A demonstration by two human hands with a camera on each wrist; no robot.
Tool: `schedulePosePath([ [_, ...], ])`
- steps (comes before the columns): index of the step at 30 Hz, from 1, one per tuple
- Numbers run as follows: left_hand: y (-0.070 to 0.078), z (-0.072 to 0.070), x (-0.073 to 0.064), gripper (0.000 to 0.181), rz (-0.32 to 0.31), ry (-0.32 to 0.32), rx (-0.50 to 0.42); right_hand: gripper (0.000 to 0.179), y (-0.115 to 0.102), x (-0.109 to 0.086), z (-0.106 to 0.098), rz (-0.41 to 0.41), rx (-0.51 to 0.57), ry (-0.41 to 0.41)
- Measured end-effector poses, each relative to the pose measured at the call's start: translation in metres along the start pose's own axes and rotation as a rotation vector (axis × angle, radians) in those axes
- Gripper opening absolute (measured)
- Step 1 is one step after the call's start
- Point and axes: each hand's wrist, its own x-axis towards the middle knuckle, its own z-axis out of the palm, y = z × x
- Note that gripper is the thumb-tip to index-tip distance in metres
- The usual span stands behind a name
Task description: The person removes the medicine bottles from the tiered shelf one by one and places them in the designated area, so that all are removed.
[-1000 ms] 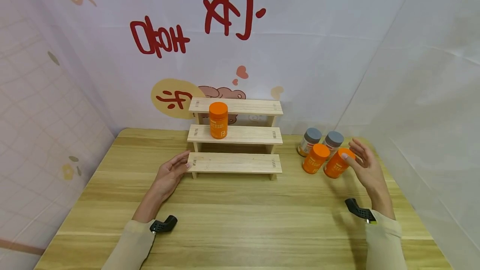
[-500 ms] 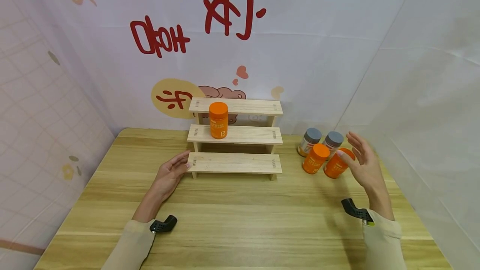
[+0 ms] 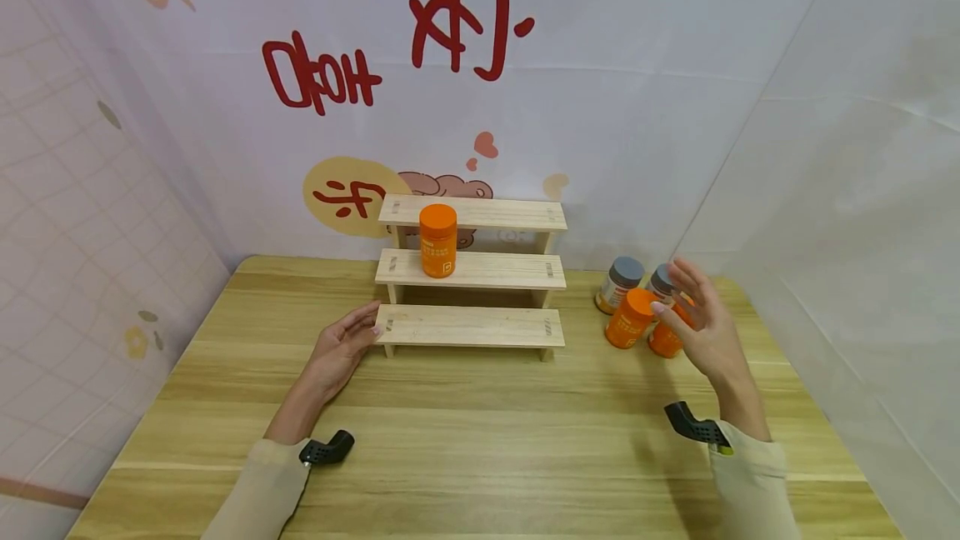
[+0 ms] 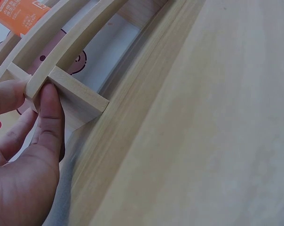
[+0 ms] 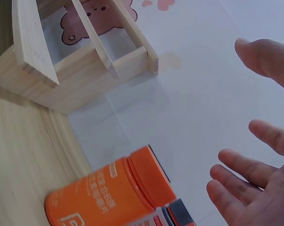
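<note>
A three-tier wooden step shelf (image 3: 468,326) stands on the table, with one orange bottle (image 3: 438,242) upright on its middle tier. My left hand (image 3: 337,355) pinches the left end of the lowest tier; the left wrist view shows the thumb on top and a finger (image 4: 50,110) beneath the board. Over the bottles at the right hovers my right hand (image 3: 708,336), fingers spread and holding nothing. Near it are an orange bottle (image 3: 630,319) and a second orange bottle (image 3: 664,342), which the hand partly hides. Two grey-lidded jars (image 3: 619,283) stand just behind them.
The wooden table (image 3: 480,440) reaches back to a printed white cloth wall (image 3: 637,107). More cloth hangs along the left and right sides. A black wrist device (image 3: 697,425) sits at the right sleeve, another (image 3: 327,448) at the left.
My right hand has come away from the rightmost orange bottle and shifted left, above the bottles. The left hand stays at the shelf's end.
</note>
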Motion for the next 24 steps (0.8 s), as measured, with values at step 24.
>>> schedulePosePath([
  [24, -0.002, -0.002, 0.0, 0.062, 0.026, -0.033, 0.001, 0.073, -0.009, 0.002, 0.054, -0.109, 0.138, -0.16],
])
